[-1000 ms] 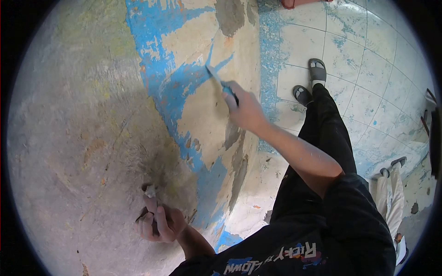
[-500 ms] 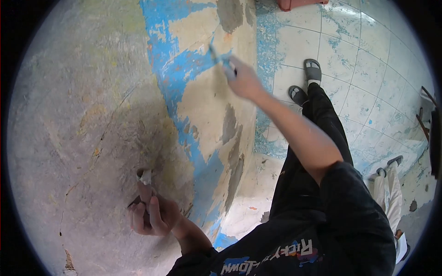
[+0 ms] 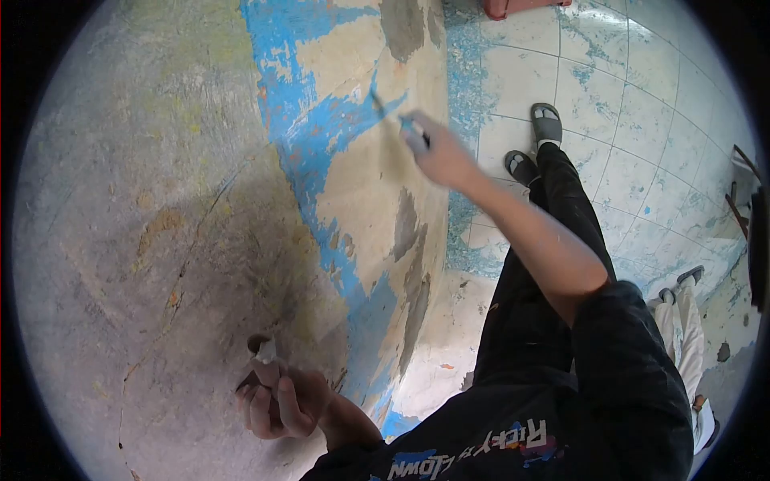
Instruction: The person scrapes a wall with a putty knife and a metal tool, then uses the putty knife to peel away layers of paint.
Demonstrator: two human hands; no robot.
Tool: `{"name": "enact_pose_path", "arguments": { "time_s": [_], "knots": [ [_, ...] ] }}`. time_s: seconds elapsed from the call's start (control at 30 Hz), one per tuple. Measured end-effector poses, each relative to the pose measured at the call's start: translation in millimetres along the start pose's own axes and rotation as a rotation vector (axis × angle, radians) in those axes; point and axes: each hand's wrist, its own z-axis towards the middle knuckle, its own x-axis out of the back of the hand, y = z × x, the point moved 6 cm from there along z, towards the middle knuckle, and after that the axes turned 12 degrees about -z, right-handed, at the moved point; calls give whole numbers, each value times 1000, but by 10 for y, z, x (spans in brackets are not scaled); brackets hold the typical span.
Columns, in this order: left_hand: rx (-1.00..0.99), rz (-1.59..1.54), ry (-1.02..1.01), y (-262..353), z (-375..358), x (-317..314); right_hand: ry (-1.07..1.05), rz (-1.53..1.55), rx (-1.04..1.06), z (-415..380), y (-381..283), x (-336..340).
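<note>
My right hand (image 3: 441,154) is closed around a thin scraper-like tool (image 3: 378,104), blurred, with a bit of teal near the fingers. Its tip is over or against the wall, by a patch of blue paint (image 3: 309,132) and bare cream plaster (image 3: 353,180); contact cannot be made out. Lower left, my left hand (image 3: 281,407) has its fingers wrapped round a rolled brownish sheet (image 3: 266,369) with a pale, torn-looking end, in front of the rough grey part of the wall (image 3: 160,321).
Pale floor tiles (image 3: 513,88) with blue stains lie to the right, under my sandalled feet (image 3: 547,124). A pinkish-red object (image 3: 521,6) is at the top edge. Another person's light-trousered legs (image 3: 680,337) show at the right, near dark sticks (image 3: 736,212).
My right hand and its tool have moved slightly right and down. My left hand, with the rolled sheet, has moved down and a little right. The wall view has shifted slightly.
</note>
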Motion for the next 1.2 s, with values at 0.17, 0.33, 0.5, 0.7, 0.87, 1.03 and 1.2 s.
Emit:
{"name": "enact_pose_path", "arguments": {
  "time_s": [0.17, 0.33, 0.5, 0.7, 0.87, 1.03, 1.2],
  "knots": [
    [-30, -63, 67, -12, 3, 6, -124, -81, -126, -49, -88, 48],
    [-53, -41, 106, 3, 23, 8, 8, -27, 36, -75, 36, -28],
    [-94, -47, 92, -15, -7, 35, -91, -101, -59, -107, -28, 1],
    [-70, -22, 118, -3, 3, 10, 77, -48, 148, -99, 66, 14],
    [-70, -9, 73, -3, -5, 17, 8, -101, -23, 215, 18, 124],
    [-84, -8, 111, 12, 25, -10, 70, -59, 89, 105, 115, 70],
    [-84, -93, 108, -31, -23, 12, 59, -53, 61, 48, 79, -7]
  ]
}}
